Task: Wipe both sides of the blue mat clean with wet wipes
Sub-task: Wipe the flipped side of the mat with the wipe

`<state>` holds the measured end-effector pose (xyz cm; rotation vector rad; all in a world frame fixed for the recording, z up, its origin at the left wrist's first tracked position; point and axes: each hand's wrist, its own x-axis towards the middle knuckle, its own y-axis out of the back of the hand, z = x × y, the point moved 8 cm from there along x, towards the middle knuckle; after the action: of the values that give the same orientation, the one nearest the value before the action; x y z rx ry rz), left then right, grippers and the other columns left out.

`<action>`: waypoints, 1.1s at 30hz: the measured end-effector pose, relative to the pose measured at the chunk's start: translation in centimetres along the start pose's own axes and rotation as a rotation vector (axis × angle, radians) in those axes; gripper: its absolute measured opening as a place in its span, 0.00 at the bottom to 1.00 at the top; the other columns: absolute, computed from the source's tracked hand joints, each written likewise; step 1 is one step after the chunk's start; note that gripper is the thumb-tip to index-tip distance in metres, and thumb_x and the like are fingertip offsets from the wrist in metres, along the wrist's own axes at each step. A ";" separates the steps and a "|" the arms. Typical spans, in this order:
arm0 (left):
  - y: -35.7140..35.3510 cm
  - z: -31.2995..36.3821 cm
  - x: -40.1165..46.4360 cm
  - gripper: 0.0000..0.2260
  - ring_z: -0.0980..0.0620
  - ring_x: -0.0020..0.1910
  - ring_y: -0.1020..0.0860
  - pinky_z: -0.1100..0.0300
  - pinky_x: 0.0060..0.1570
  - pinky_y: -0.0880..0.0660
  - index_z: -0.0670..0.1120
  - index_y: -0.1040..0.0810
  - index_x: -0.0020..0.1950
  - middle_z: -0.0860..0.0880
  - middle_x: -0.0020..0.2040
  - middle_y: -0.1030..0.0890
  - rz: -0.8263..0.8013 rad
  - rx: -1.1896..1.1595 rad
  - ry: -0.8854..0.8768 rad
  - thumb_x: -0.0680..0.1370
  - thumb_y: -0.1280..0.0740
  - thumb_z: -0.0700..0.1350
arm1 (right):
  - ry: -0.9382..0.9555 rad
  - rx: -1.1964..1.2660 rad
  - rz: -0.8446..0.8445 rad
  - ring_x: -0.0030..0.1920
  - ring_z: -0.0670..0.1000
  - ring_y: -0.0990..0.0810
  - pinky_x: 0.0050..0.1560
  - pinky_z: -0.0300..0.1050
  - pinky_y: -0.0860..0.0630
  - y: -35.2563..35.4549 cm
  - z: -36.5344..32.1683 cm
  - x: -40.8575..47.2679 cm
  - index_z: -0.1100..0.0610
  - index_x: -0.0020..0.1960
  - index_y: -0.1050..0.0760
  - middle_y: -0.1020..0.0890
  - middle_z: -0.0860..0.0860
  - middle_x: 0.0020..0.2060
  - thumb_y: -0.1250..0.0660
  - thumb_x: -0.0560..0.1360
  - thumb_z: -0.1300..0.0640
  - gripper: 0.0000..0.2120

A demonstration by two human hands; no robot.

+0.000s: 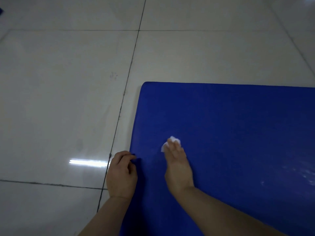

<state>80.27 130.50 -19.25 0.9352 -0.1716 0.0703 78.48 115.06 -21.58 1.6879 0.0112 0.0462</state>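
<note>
Head view, looking down at a floor of pale glossy tiles (68, 99) with dark grout lines. The blue mat (238, 133) lies flat on the tiles and fills the lower right of the view; its far left corner is rounded, its left edge runs just beside a grout line, and its right and near parts pass out of the picture.

The right hand (177, 166) lies on the mat's upper surface, a little in from the left edge. Its fingers are extended, close together and flat, pressing a crumpled white wet wipe (171, 143) against the mat. The wipe shows only beyond and to the left of the fingertips; the rest is hidden under the hand. The palm and forearm stretch back toward the lower right, above the mat.

The left hand (121, 172) is at the mat's left edge, nearer the viewer than the right hand. Its fingers are curled, and thumb and fingers pinch the mat's edge, where a small fold of blue material stands up between them. The back of the hand faces upward, partly over the tile beside the mat.

Faint pale streaks mark the mat's surface near the right border. A bright strip of reflected light lies on the tile left of the left hand.
</note>
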 end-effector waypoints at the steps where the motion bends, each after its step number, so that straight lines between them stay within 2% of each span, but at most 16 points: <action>1: 0.2 0.1 0.1 0.14 0.52 0.43 0.23 0.60 0.42 0.27 0.41 0.18 0.45 0.46 0.48 0.20 0.015 -0.015 0.014 0.67 0.31 0.25 | 0.070 -0.011 -0.056 0.72 0.58 0.36 0.74 0.48 0.55 -0.7 -2.4 -0.8 0.68 0.73 0.40 0.35 0.62 0.72 0.36 0.74 0.56 0.32; 3: 0.6 0.1 0.4 0.13 0.50 0.43 0.23 0.59 0.43 0.28 0.41 0.18 0.45 0.46 0.47 0.20 0.055 -0.046 0.059 0.68 0.32 0.25 | 0.181 0.133 -0.168 0.72 0.56 0.36 0.72 0.48 0.46 -0.8 -6.5 -1.9 0.66 0.72 0.37 0.33 0.61 0.71 0.28 0.70 0.56 0.35; 4: 0.8 0.0 0.5 0.13 0.49 0.43 0.23 0.61 0.43 0.29 0.40 0.18 0.45 0.46 0.47 0.20 0.071 -0.051 0.080 0.69 0.33 0.25 | 0.250 0.210 -0.159 0.74 0.53 0.41 0.73 0.48 0.50 -0.5 -8.0 -2.2 0.63 0.72 0.36 0.34 0.58 0.72 0.28 0.69 0.58 0.34; 6: 1.1 -0.6 0.3 0.12 0.50 0.43 0.24 0.66 0.44 0.32 0.39 0.19 0.46 0.45 0.47 0.20 0.088 -0.051 0.113 0.70 0.35 0.25 | 0.538 0.192 -0.139 0.75 0.48 0.55 0.73 0.47 0.63 -0.3 -9.2 -2.9 0.60 0.76 0.45 0.45 0.54 0.76 0.47 0.77 0.59 0.28; 7: 1.2 -0.9 0.1 0.13 0.51 0.42 0.24 0.69 0.43 0.34 0.39 0.19 0.46 0.46 0.47 0.21 0.091 -0.049 0.127 0.70 0.36 0.25 | 0.578 0.155 -0.101 0.76 0.49 0.52 0.74 0.46 0.62 0.1 -8.4 -3.0 0.60 0.76 0.44 0.44 0.53 0.76 0.56 0.76 0.58 0.28; 9: 1.4 -1.4 -0.4 0.13 0.51 0.42 0.25 0.70 0.43 0.35 0.40 0.19 0.47 0.48 0.46 0.22 0.089 -0.041 0.141 0.71 0.35 0.25 | 0.353 0.156 -0.033 0.69 0.54 0.31 0.73 0.45 0.50 0.1 -4.1 -1.9 0.61 0.68 0.29 0.30 0.56 0.69 0.51 0.72 0.64 0.27; 10: 1.5 -1.6 -0.6 0.13 0.51 0.42 0.25 0.70 0.43 0.35 0.40 0.19 0.47 0.50 0.46 0.22 0.085 -0.038 0.144 0.71 0.35 0.25 | 0.193 0.222 -0.040 0.65 0.55 0.25 0.72 0.39 0.55 0.0 -1.3 -1.5 0.61 0.64 0.24 0.25 0.56 0.65 0.42 0.68 0.70 0.25; 13: 1.5 -2.2 -0.7 0.12 0.51 0.42 0.25 0.71 0.44 0.35 0.39 0.19 0.47 0.50 0.46 0.22 0.087 -0.029 0.148 0.72 0.35 0.25 | -0.051 0.377 0.085 0.65 0.57 0.26 0.72 0.45 0.58 -0.3 2.9 -1.5 0.63 0.64 0.25 0.25 0.57 0.65 0.26 0.55 0.77 0.37; 15: 1.5 -2.3 -0.6 0.12 0.51 0.41 0.25 0.71 0.42 0.35 0.39 0.19 0.47 0.48 0.45 0.21 0.101 -0.030 0.163 0.71 0.35 0.25 | 0.028 0.293 0.133 0.67 0.56 0.28 0.71 0.45 0.40 -0.4 0.3 -2.4 0.67 0.71 0.35 0.29 0.57 0.69 0.27 0.65 0.65 0.36; 17: 1.4 -1.9 -0.3 0.12 0.50 0.41 0.25 0.69 0.42 0.34 0.39 0.19 0.46 0.46 0.45 0.21 0.117 -0.045 0.177 0.72 0.37 0.25 | 0.118 0.248 0.055 0.68 0.57 0.29 0.70 0.50 0.35 -0.8 -4.4 -3.9 0.67 0.76 0.50 0.33 0.57 0.71 0.45 0.78 0.62 0.29; 18: 1.3 -1.7 -0.2 0.12 0.50 0.41 0.24 0.67 0.43 0.33 0.39 0.19 0.46 0.46 0.45 0.21 0.120 -0.057 0.181 0.72 0.37 0.25 | 0.203 0.213 0.003 0.69 0.58 0.31 0.71 0.51 0.36 -0.9 -6.9 -4.7 0.64 0.76 0.48 0.31 0.57 0.70 0.51 0.80 0.63 0.25; 21: 0.9 -1.1 0.0 0.13 0.50 0.42 0.24 0.60 0.45 0.29 0.40 0.19 0.47 0.47 0.45 0.21 0.104 -0.091 0.171 0.74 0.38 0.26 | 0.512 0.345 -0.237 0.74 0.56 0.39 0.76 0.50 0.51 -1.1 -11.5 -7.0 0.62 0.73 0.38 0.34 0.58 0.72 0.46 0.80 0.64 0.22; 24: 0.9 -1.1 -0.1 0.13 0.50 0.41 0.24 0.62 0.45 0.30 0.40 0.19 0.47 0.46 0.45 0.21 0.097 -0.086 0.144 0.73 0.38 0.26 | 0.226 0.379 0.033 0.66 0.53 0.27 0.74 0.43 0.49 -0.7 -6.0 -5.8 0.60 0.68 0.29 0.26 0.55 0.67 0.47 0.71 0.67 0.26; 28: 0.9 -1.9 -0.5 0.13 0.50 0.40 0.23 0.69 0.41 0.33 0.40 0.19 0.47 0.48 0.44 0.22 0.084 -0.074 0.172 0.73 0.39 0.26 | -0.029 0.442 0.085 0.70 0.54 0.34 0.73 0.47 0.53 -0.2 -0.9 -5.0 0.62 0.68 0.31 0.28 0.56 0.68 0.28 0.58 0.76 0.39; 31: 0.9 -1.7 -0.5 0.13 0.48 0.40 0.23 0.69 0.42 0.33 0.39 0.19 0.47 0.47 0.44 0.21 0.081 -0.072 0.162 0.73 0.39 0.25 | 0.044 0.420 0.032 0.71 0.55 0.36 0.74 0.48 0.44 -0.2 -5.0 -6.3 0.61 0.70 0.34 0.29 0.57 0.69 0.25 0.59 0.69 0.41; 33: 0.5 -1.4 -0.4 0.13 0.48 0.42 0.23 0.67 0.44 0.32 0.39 0.19 0.47 0.45 0.45 0.21 0.059 -0.073 0.139 0.73 0.39 0.25 | 0.194 0.459 -0.016 0.71 0.54 0.35 0.70 0.48 0.38 -0.1 -8.2 -7.4 0.61 0.70 0.32 0.32 0.55 0.70 0.35 0.67 0.65 0.31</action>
<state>79.97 131.96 -19.71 0.8493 -0.0727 0.1816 70.78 122.97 -20.94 2.1355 0.1942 0.2081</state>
